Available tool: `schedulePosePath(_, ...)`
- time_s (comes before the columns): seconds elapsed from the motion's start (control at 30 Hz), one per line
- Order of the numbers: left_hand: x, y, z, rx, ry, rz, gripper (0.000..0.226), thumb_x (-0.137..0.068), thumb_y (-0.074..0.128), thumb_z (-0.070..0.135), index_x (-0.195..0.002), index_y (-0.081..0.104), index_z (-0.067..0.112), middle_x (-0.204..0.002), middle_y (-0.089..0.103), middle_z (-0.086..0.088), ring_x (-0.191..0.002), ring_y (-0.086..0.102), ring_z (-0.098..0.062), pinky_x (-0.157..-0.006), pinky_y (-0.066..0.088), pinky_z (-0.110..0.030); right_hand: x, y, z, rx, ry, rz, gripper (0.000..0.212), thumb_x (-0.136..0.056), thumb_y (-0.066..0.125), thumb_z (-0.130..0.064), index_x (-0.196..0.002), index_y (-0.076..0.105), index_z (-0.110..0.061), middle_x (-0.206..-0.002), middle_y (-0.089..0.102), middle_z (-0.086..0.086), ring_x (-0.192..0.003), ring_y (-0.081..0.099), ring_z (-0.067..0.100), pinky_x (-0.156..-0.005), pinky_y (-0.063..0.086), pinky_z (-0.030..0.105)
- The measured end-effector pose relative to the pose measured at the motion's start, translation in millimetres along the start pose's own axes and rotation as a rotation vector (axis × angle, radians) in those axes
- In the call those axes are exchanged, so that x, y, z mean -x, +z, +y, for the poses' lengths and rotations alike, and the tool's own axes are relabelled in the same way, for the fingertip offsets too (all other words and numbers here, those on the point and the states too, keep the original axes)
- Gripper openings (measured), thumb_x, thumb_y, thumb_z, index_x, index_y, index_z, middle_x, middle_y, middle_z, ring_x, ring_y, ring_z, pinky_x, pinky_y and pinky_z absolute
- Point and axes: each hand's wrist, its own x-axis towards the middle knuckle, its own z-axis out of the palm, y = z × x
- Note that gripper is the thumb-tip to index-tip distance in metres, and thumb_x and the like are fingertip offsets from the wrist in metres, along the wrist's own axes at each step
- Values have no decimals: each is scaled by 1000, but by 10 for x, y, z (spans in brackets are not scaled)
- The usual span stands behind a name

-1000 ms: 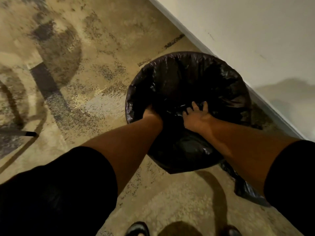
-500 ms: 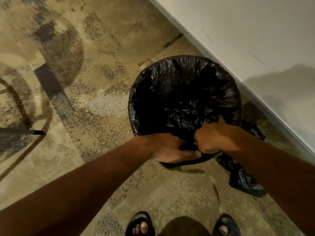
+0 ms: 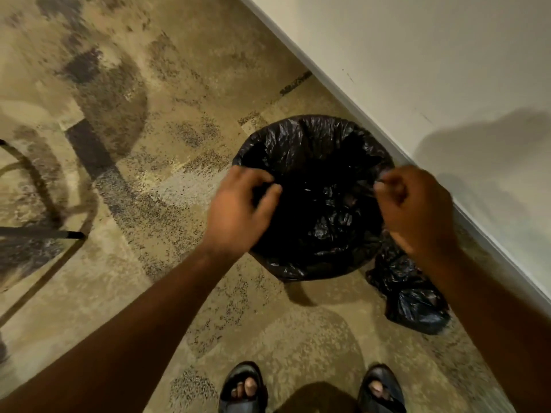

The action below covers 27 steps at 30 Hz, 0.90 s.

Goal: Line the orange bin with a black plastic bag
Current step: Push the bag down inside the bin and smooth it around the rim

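The left hand (image 3: pixel 238 210) is curled at the near-left edge of the bin's mouth, thumb and fingers drawn together on a fold of the crinkled black plastic bag (image 3: pixel 310 144); the right hand (image 3: pixel 417 210) is curled the same way at the right edge, its fingertips closed on a stretched bit of the same film, though motion blur makes the exact pinch hard to read. Both forearms reach in from the bottom of the view, bare to the frame edge. The bag lies draped over the rim of the round bin, covering it so fully that none of the bin's own surface or colour shows; the film sags into the dark interior in glossy wrinkles. The bin stands on the mottled beige and grey patterned carpet (image 3: pixel 179 293), close beside the pale painted wall (image 3: pixel 417 70) and its baseboard. Just to the right of the bin, on the carpet near the wall, lies a second crumpled black plastic bag (image 3: pixel 414 305), partly behind the right forearm. At the bottom edge two feet in dark open-toed sandals (image 3: pixel 243 389) point towards the bin. At the left edge a thin dark metal leg (image 3: pixel 44 234) of some furniture crosses the carpet.
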Motion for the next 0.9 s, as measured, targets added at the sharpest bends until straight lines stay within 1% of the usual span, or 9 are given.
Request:
schedulePosePath(0.03, 30, -31, -56, 27, -125, 158, 27, -92, 58, 48, -110, 59, 28, -111, 56, 5, -90, 57, -3, -74, 48, -22, 61, -48, 29, -42, 124, 59, 18, -92, 61, -35, -98, 61, -19, -74, 56, -11, -57, 53, -4, -52, 32, 6)
schedulePosePath(0.1, 109, -35, -169, 71, -407, 247, 33, -91, 61, 49, -114, 54, 26, -114, 55, 0, -93, 57, -8, -74, 54, -29, 204, -75, 114, -177, 409, 40, 26, -90, 66, -40, -103, 59, -19, -74, 57, -12, -64, 62, 3, -50, 40, 13)
schedulePosePath(0.2, 259, 11, -261, 244, -746, 159, 56, -87, 66, 52, -128, 51, 17, -121, 56, -9, -105, 60, -24, -85, 57, -39, 378, -30, 199, -338, 743, -129, 48, -84, 68, -53, -112, 60, -15, -85, 68, 4, -78, 68, 27, -69, 57, 45)
schedulePosePath(0.3, 395, 56, -273, 485, -939, 65, 53, -90, 66, 47, -127, 55, 12, -110, 67, -6, -92, 69, -25, -71, 61, -37, 518, 79, 235, -449, 860, -187, 45, -82, 73, -48, -102, 66, -9, -81, 71, 9, -70, 68, 25, -72, 59, 49)
schedulePosePath(0.37, 461, 104, -265, 619, -943, -18, 37, -95, 63, 35, -124, 59, 12, -105, 71, -3, -82, 73, -16, -58, 59, -25, 559, 150, 256, -448, 904, -183, 48, -82, 76, -41, -114, 68, -6, -94, 74, 13, -73, 71, 24, -73, 61, 44)
schedulePosePath(0.43, 481, 147, -249, 674, -876, -41, 28, -99, 58, 22, -125, 60, 12, -108, 72, -1, -77, 74, -6, -57, 57, -18, 560, 195, 271, -432, 910, -183, 48, -83, 76, -36, -116, 67, -3, -96, 74, 14, -73, 72, 24, -74, 62, 45)
schedulePosePath(0.57, 359, 163, -218, 660, -820, 27, 27, -102, 53, 19, -127, 59, 14, -111, 72, 1, -83, 73, -6, -58, 57, -18, 439, 198, 221, -416, 789, -160, 20, -85, 73, -34, -77, 69, -17, -74, 71, 8, -70, 72, 30, -73, 61, 55)
schedulePosePath(0.7, 69, 129, -182, 628, -787, 54, 25, -101, 54, 22, -124, 60, 14, -104, 72, 3, -87, 71, -10, -57, 58, -20, 120, 171, 256, -425, 783, -151, 33, -86, 74, -33, -57, 61, -23, -49, 63, -3, -56, 68, 23, -69, 62, 51)
schedulePosePath(0.9, -644, 83, -189, 650, -746, 68, 28, -100, 58, 20, -125, 60, 8, -104, 73, -3, -87, 73, -17, -61, 61, -27, -616, 233, 276, -463, 776, -142, 26, -85, 75, -25, -81, 66, -1, -65, 68, 3, -48, 66, 14, -50, 54, 25)
